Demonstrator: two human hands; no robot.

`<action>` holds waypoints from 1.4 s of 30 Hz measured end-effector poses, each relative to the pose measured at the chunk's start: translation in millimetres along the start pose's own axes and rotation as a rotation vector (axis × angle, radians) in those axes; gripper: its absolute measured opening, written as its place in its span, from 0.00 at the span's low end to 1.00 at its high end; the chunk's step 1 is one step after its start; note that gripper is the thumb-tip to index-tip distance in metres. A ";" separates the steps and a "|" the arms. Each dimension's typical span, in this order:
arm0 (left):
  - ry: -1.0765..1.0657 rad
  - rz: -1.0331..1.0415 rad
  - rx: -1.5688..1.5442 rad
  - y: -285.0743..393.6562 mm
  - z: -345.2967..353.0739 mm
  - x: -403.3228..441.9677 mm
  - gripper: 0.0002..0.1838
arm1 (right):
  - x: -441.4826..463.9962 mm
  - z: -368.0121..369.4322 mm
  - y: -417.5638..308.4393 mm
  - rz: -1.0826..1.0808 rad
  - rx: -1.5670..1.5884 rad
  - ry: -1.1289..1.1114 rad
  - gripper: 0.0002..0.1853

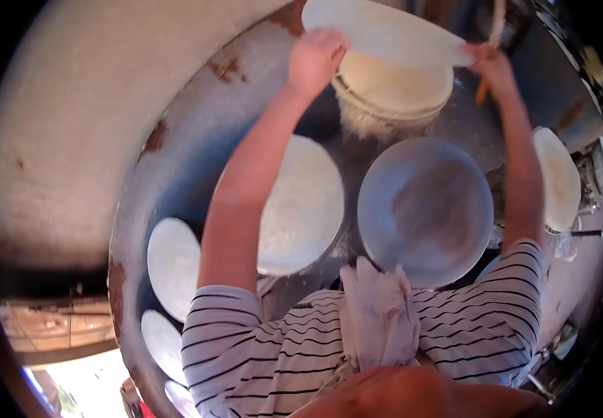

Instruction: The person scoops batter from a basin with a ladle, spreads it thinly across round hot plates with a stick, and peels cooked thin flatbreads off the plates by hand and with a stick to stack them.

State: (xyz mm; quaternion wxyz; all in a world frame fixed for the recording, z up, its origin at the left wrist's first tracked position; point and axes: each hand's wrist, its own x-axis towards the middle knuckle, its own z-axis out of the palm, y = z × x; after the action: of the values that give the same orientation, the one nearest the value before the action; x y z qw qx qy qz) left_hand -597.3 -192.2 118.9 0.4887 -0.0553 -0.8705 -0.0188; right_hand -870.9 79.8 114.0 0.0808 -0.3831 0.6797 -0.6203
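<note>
Nearest, a pale cloth [379, 320] at the front of the striped shirt [266, 348], perhaps for protection. Just beyond, right of middle, a grey pan [425, 212], probably so placed for easy reach. To its left, a white disc [303, 205]; farther left, edge discs [174, 268], apparently spread out so as not to stick together. On the right side, one right disc [559, 181]. Farther, a round pad [395, 87] with shaggy side, likely as support. Farthest, over the far part of the pad, the sheet [385, 31]: left hand [319, 61] closed on its left edge, right hand [488, 66] pinched on its right edge, seemingly for keeping it wide and flat. Beside the right hand, a stick [498, 24]; impossible to tell if also held.
</note>
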 end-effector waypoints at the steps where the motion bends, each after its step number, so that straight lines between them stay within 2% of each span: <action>1: -0.030 -0.045 -0.003 -0.3 34.7 -11.8 0.04 | 5.9 5.3 36.4 0.071 -0.153 0.079 0.11; 2: -0.089 -0.041 0.106 -8.2 66.6 -26.8 0.04 | 17.2 11.7 85.1 0.176 -0.202 0.152 0.14; 3: -0.138 -0.067 0.166 -18.7 99.1 -43.3 0.04 | 22.8 20.2 130.7 0.091 -0.224 0.154 0.13; 4: -0.194 -0.065 0.164 -39.1 138.2 -67.5 0.04 | 27.7 29.3 166.7 0.157 -0.212 0.204 0.11; 5: -0.154 -0.124 0.047 -41.0 157.4 -86.1 0.04 | 24.7 37.4 191.7 0.246 -0.196 0.238 0.10; 8: -0.312 -0.265 -0.026 -37.6 181.0 -127.9 0.06 | 2.8 47.9 198.3 0.315 -0.109 0.176 0.07; 11: -0.308 -0.331 -0.025 -34.6 153.7 -130.1 0.10 | 2.3 48.0 207.5 0.388 -0.117 0.149 0.07; 14: -0.258 -0.432 0.121 -41.8 82.5 -158.7 0.14 | 7.1 48.6 217.8 0.386 -0.064 0.151 0.08; 16: -0.308 -0.563 0.226 -52.2 14.1 -204.1 0.13 | 1.4 42.0 205.3 0.336 -0.403 0.161 0.08; 17: -0.340 -0.663 0.331 -40.3 -33.9 -220.3 0.12 | -8.3 25.2 229.0 0.247 -0.288 0.118 0.09; 18: -0.359 -0.789 0.462 -32.5 -77.8 -248.3 0.14 | -25.8 17.7 217.8 0.220 -0.060 0.107 0.10; 19: -0.362 -0.900 0.598 -26.4 -117.0 -275.2 0.18 | -36.2 15.7 190.3 0.368 -0.188 0.157 0.09; 20: -0.483 -1.232 0.773 -14.2 -142.3 -296.4 0.24 | -46.4 -4.0 218.3 0.268 -0.261 0.060 0.07; 21: -0.600 -1.564 0.921 -0.7 -157.1 -311.6 0.31 | -71.1 0.2 202.5 0.353 -0.250 -0.009 0.07; 22: -0.724 -1.872 0.777 2.9 -168.8 -320.3 0.39 | -96.3 -1.0 183.4 0.444 -0.252 -0.067 0.07; 23: -0.805 -1.944 0.706 9.9 -170.3 -324.7 0.38 | -119.4 10.8 166.0 0.460 -0.202 -0.094 0.08; 26: -0.742 -1.668 0.586 31.9 -181.7 -343.1 0.36 | -182.7 52.8 119.5 0.515 -0.096 -0.163 0.10; 28: -0.594 -1.499 0.577 47.9 -188.4 -337.3 0.34 | -201.6 67.2 107.7 0.522 -0.082 -0.249 0.12; 29: -0.406 -1.333 0.710 50.5 -187.5 -346.2 0.27 | -211.6 80.9 94.4 0.526 -0.118 -0.265 0.11; 31: -0.540 -1.493 0.643 37.0 -196.8 -346.3 0.18 | -218.8 119.9 62.6 0.490 -0.162 -0.265 0.09; 33: -0.377 -1.430 0.678 33.9 -200.3 -351.8 0.15 | -227.3 145.8 34.4 0.575 -0.059 -0.338 0.06; 34: -0.266 -1.363 0.679 46.9 -203.4 -327.1 0.13 | -227.4 159.9 26.7 0.617 -0.005 -0.365 0.06; 35: -0.184 -1.263 0.667 59.2 -206.0 -303.8 0.11 | -217.5 173.2 26.1 0.538 -0.066 -0.412 0.07; 36: -0.078 -1.050 0.668 76.8 -210.1 -289.7 0.07 | -212.3 182.8 26.7 0.485 -0.148 -0.484 0.09; 37: -0.057 -0.937 0.687 101.6 -216.6 -257.6 0.05 | -206.4 211.0 20.8 0.319 0.025 -0.440 0.14; 38: -0.058 -0.879 0.641 124.0 -223.8 -229.6 0.04 | -193.0 236.6 9.2 0.240 0.053 -0.441 0.20; 39: -0.058 -0.868 0.631 142.0 -226.9 -207.7 0.03 | -173.0 251.8 -22.1 0.281 0.096 -0.508 0.27; 40: -0.005 -0.788 0.553 158.9 -231.4 -191.5 0.03 | -154.2 264.9 -28.2 0.164 0.015 -0.529 0.33; 41: 0.020 -0.754 0.543 172.8 -235.1 -176.4 0.04 | -134.9 273.0 -36.2 0.136 0.025 -0.507 0.30; 42: 0.004 -0.753 0.505 180.6 -242.9 -166.3 0.03 | -110.2 271.3 -32.3 0.196 0.083 -0.653 0.28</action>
State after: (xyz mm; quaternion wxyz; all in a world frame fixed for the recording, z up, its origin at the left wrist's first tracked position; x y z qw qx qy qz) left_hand -284.5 -46.8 100.0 0.4477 0.3864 -0.8062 0.0174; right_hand -622.2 -61.7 44.0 0.3687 -0.4908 0.6256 -0.4814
